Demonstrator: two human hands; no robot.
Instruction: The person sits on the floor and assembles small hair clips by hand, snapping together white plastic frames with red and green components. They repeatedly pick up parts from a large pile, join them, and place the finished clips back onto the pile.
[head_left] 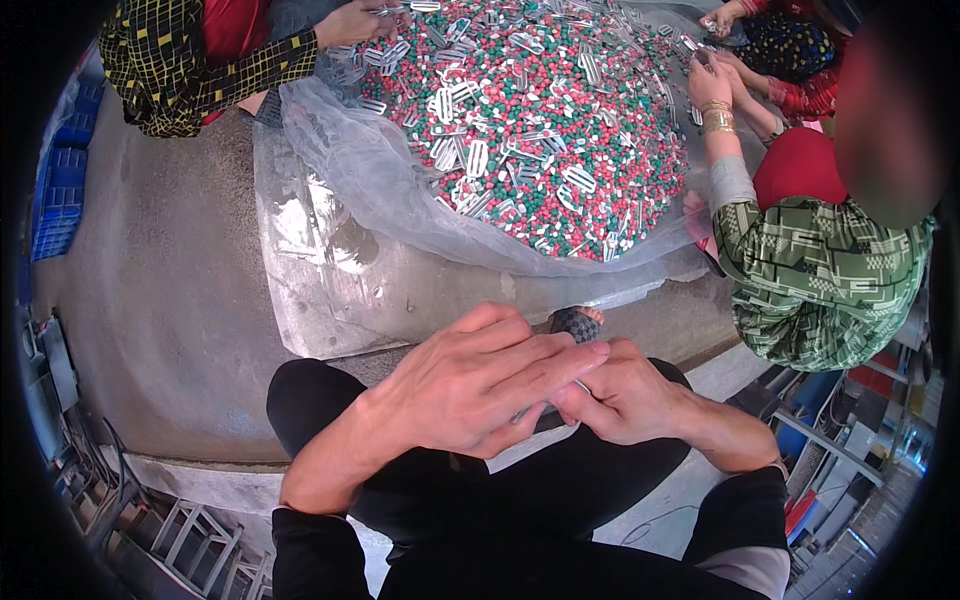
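In front of my lap, my left hand (pixel 465 380) and my right hand (pixel 630 398) are brought together, fingers closed and touching. A thin metal edge (pixel 581 386) shows between them. It looks like part of a small slotted metal piece, but my fingers hide most of it. Beyond my hands lies a wide heap of small red, green and white beads (pixel 575 180). Slotted metal pieces (pixel 477 158) like flat buckles are scattered over and through it. The heap rests on a translucent plastic sheet (pixel 360 170), apart from both hands.
One person in a yellow-checked sleeve (pixel 260 78) reaches into the heap from the left. At the right sits another in a green patterned garment (pixel 830 280), with a red sleeve (pixel 805 95) beyond. Blue crates (pixel 60 200) stand far left. A metal frame (pixel 195 540) lies lower left.
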